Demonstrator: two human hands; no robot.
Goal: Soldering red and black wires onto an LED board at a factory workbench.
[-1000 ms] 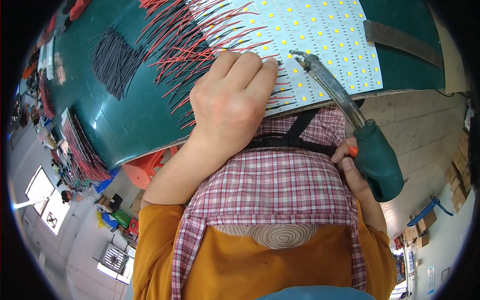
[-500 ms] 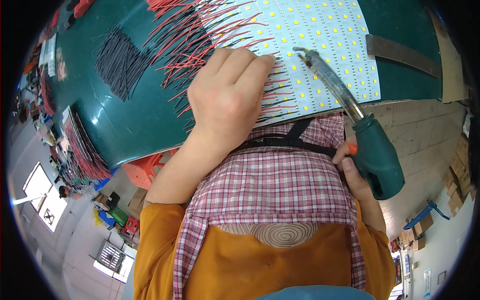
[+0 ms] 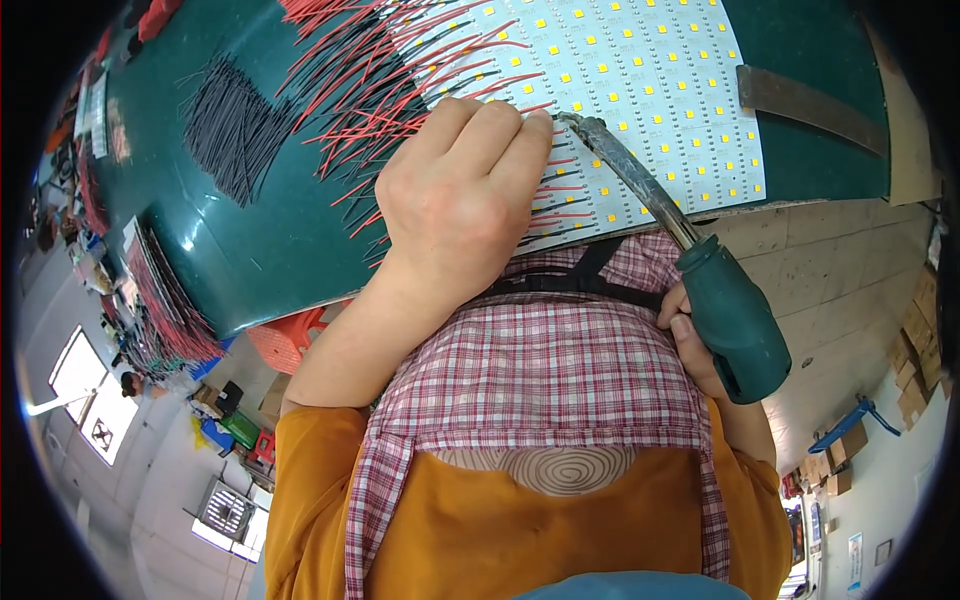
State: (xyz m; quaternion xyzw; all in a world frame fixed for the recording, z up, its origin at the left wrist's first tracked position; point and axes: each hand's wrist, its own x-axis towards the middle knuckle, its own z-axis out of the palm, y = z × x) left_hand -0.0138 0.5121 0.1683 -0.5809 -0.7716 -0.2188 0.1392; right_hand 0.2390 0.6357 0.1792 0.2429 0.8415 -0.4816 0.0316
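Note:
A white LED panel (image 3: 655, 90) dotted with yellow chips lies on the green table. Red and black wires (image 3: 385, 120) fan out from its left side. Over this edge my left hand (image 3: 455, 200) is closed, its fingertips turned down and hidden, so what they pinch does not show. My right hand (image 3: 690, 335) grips a soldering iron (image 3: 735, 315) by its green handle, which partly covers the fingers. The iron's bent, dark tip is at the panel beside my left index finger; whether it touches cannot be told.
A pile of loose black wires (image 3: 235, 130) rests on the green table (image 3: 280, 250) at left. A metal strip (image 3: 810, 105) lies across the panel's right edge. Bundled red and black wires (image 3: 165, 290) hang by the table's left corner, near a red plastic stool (image 3: 285, 340).
The soldering iron has moved left and slightly down, bringing its tip close to my left fingers. My left hand stays nearly in place.

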